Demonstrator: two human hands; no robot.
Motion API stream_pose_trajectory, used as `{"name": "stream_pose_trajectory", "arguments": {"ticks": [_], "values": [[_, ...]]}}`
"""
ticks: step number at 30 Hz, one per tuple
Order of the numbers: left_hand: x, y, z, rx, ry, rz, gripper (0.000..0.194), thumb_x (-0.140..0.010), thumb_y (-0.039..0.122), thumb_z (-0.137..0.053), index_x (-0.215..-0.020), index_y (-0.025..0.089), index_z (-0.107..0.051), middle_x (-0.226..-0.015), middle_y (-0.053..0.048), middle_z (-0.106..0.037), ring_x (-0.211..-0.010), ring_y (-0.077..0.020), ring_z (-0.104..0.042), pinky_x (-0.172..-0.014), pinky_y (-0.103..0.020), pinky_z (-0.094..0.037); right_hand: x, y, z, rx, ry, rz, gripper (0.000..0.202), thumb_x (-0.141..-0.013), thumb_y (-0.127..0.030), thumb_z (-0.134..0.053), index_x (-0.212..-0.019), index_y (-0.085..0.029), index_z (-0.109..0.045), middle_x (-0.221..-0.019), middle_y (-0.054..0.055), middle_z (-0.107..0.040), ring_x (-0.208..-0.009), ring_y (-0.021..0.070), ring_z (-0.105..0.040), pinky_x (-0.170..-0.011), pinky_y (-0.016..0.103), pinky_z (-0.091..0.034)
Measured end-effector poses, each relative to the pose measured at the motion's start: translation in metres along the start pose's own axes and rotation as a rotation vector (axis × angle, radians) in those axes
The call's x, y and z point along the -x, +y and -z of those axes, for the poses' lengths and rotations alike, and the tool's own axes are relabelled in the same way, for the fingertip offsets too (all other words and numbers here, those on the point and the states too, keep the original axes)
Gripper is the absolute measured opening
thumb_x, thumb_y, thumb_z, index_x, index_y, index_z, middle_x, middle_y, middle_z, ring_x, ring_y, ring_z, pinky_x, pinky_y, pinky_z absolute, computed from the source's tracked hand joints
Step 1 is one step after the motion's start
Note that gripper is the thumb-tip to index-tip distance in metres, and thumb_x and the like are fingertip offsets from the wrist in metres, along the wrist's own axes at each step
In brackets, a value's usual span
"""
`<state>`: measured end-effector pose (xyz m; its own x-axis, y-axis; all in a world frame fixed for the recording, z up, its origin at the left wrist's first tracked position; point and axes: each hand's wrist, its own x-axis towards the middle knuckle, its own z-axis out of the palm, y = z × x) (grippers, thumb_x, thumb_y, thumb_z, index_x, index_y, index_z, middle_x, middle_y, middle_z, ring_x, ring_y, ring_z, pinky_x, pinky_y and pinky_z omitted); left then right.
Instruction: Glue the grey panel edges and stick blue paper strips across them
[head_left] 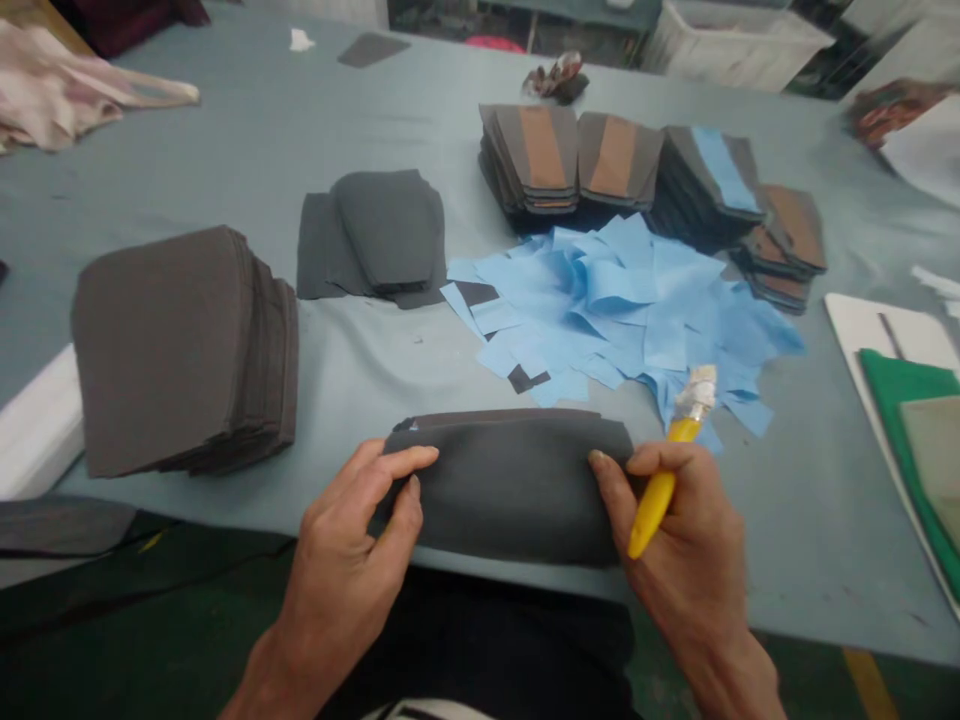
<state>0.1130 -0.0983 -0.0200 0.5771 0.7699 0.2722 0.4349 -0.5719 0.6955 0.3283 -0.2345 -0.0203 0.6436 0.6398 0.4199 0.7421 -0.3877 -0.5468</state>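
Note:
A dark grey folded piece (510, 490) lies at the table's front edge, with more dark layers showing along its far side. My left hand (364, 530) has its fingers bent round the left end of the piece, thumb and index finger on it. At the right end, my right hand (682, 520) pinches the piece's corner. The same hand also holds a yellow-handled brush (660, 485), its whitish bristles pointing away from me. Beyond the piece spreads a heap of light blue strips (622, 290).
A tall stack of dark pieces (165, 350) stands at left, beside a white block (37, 430). Dark grey pieces (390, 230) lie behind. Banded stacks (544, 150) line the back. A white board (862, 350) with green material (907, 390) is at right.

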Motion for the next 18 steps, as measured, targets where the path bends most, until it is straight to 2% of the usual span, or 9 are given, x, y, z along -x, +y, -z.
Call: {"name": "stream_pose_trajectory", "arguments": {"ticks": [3,7,12,18], "values": [[-0.004,0.002,-0.001,-0.111,0.027,-0.066,0.029,-0.102,0.012,-0.057,-0.126,0.024,-0.069,-0.111,0.0,-0.072,-0.102,-0.0112,-0.071,-0.097,-0.019,-0.054,-0.005,0.001,-0.004,0.046,-0.001,0.029,0.023,-0.097,-0.037,-0.069,-0.087,-0.026,-0.052,-0.067,-0.006,-0.055,-0.046,0.012,-0.051,-0.047,0.025,-0.037],[-0.009,0.001,-0.004,-0.207,0.003,-0.106,0.029,-0.103,0.012,-0.057,-0.129,0.018,-0.068,-0.115,-0.004,-0.072,-0.108,-0.0148,-0.071,-0.102,-0.024,-0.055,-0.005,0.006,-0.01,0.103,0.015,0.006,0.024,-0.096,-0.041,-0.07,-0.088,-0.025,-0.054,-0.069,-0.005,-0.058,-0.046,0.0119,-0.051,-0.047,0.025,-0.037],[-0.011,-0.004,-0.006,-0.234,-0.04,-0.044,0.029,-0.103,0.016,-0.056,-0.129,0.019,-0.068,-0.12,-0.006,-0.073,-0.114,-0.0199,-0.072,-0.106,-0.031,-0.056,-0.001,0.01,-0.012,0.089,-0.019,-0.07,0.023,-0.095,-0.042,-0.071,-0.089,-0.024,-0.058,-0.072,-0.003,-0.062,-0.047,0.013,-0.053,-0.047,0.026,-0.04],[-0.012,-0.005,-0.007,-0.203,-0.082,0.034,0.03,-0.103,0.019,-0.056,-0.131,0.019,-0.069,-0.122,-0.006,-0.073,-0.114,-0.0206,-0.072,-0.106,-0.031,-0.055,-0.001,0.009,-0.012,0.075,-0.058,-0.115,0.022,-0.094,-0.041,-0.072,-0.09,-0.024,-0.058,-0.069,-0.003,-0.06,-0.047,0.0141,-0.053,-0.048,0.027,-0.04]]}}
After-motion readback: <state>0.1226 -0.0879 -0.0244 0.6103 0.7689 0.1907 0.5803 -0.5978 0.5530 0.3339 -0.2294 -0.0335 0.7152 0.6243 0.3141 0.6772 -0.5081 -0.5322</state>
